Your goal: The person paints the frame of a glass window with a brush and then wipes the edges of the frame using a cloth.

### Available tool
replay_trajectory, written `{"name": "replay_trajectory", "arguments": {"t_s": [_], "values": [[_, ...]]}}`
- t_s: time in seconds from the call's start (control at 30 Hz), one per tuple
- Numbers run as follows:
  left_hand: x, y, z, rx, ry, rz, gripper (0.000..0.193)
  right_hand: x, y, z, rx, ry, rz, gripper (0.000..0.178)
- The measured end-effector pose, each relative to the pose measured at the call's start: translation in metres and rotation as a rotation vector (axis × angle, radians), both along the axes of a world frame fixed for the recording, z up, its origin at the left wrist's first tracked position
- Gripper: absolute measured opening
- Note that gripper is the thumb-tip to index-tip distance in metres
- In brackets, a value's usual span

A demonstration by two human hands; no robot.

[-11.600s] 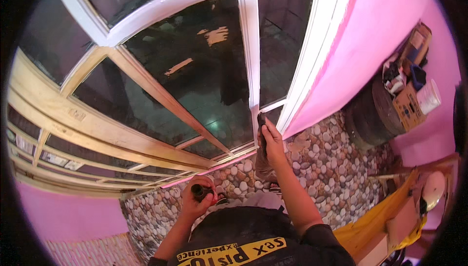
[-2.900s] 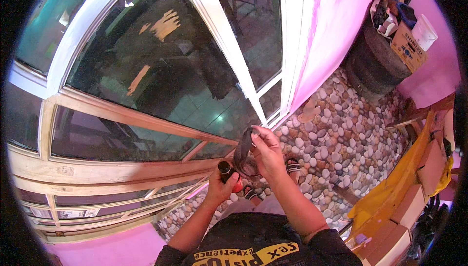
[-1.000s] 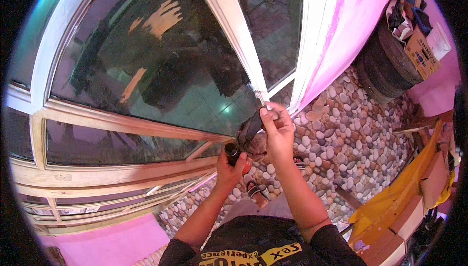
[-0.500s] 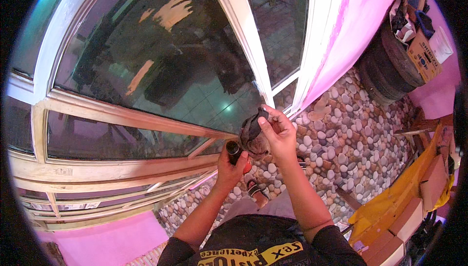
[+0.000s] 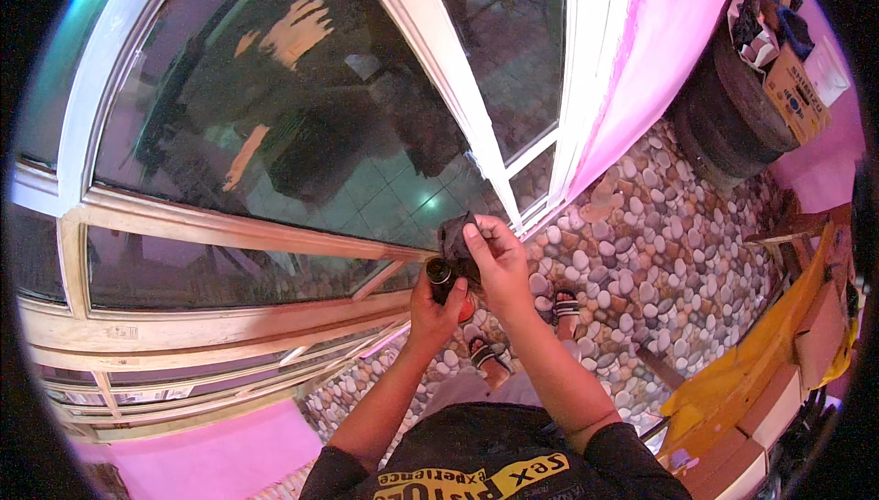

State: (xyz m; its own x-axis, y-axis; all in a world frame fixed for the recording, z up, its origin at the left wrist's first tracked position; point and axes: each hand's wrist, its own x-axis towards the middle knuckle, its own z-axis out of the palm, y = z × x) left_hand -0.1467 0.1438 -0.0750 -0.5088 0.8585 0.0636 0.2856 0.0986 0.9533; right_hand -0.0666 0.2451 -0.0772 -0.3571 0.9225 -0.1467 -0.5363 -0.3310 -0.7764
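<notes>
My left hand [image 5: 434,317] is closed around a dark bottle [image 5: 440,273], whose round black top faces up. A bit of red shows low on the bottle beside my fingers. Right next to it, my right hand [image 5: 500,266] pinches a crumpled dark cloth [image 5: 454,242] between thumb and fingers. The cloth hangs close to the bottle's top; whether they touch I cannot tell. Both hands are in front of the lower frame of a large glass pane [image 5: 302,125], which mirrors dim shapes and a light spot.
White and wooden window framing [image 5: 247,230] runs along the left, with a pink wall [image 5: 632,60] beyond. Pebble-patterned floor [image 5: 632,253] lies under my sandalled feet [image 5: 490,361]. At the right stand stacked tyres [image 5: 732,115], a cardboard box [image 5: 795,97] and boxes by a yellow sheet [image 5: 732,381].
My right hand has come left and slightly down with the cloth, nearer the bottle. The left hand keeps its hold on the bottle. My other sandalled foot shows more fully.
</notes>
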Motion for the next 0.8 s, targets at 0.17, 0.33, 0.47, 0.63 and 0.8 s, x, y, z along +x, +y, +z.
{"name": "replay_trajectory", "arguments": {"t_s": [0.17, 0.33, 0.47, 0.63, 0.8], "values": [[0.0, 0.001, 0.004, -0.013, 0.026, 0.06, 0.027, -0.008, 0.011, 0.036, -0.219, 0.294, -0.039, 0.017], [-0.008, -0.006, -0.002, 0.06, -0.027, 0.037, 0.026, -0.018, 0.031, 0.037, -0.269, 0.244, -0.083, 0.021], [-0.003, -0.018, 0.006, 0.119, -0.096, 0.036, 0.023, -0.029, 0.043, 0.049, -0.301, 0.276, -0.049, 0.022], [-0.008, -0.034, 0.006, 0.146, -0.109, 0.016, 0.022, -0.032, 0.049, 0.052, -0.286, 0.262, -0.009, 0.024], [-0.007, -0.039, 0.008, 0.128, -0.151, -0.01, 0.025, -0.037, 0.053, 0.056, -0.296, 0.201, -0.093, 0.027]]}}
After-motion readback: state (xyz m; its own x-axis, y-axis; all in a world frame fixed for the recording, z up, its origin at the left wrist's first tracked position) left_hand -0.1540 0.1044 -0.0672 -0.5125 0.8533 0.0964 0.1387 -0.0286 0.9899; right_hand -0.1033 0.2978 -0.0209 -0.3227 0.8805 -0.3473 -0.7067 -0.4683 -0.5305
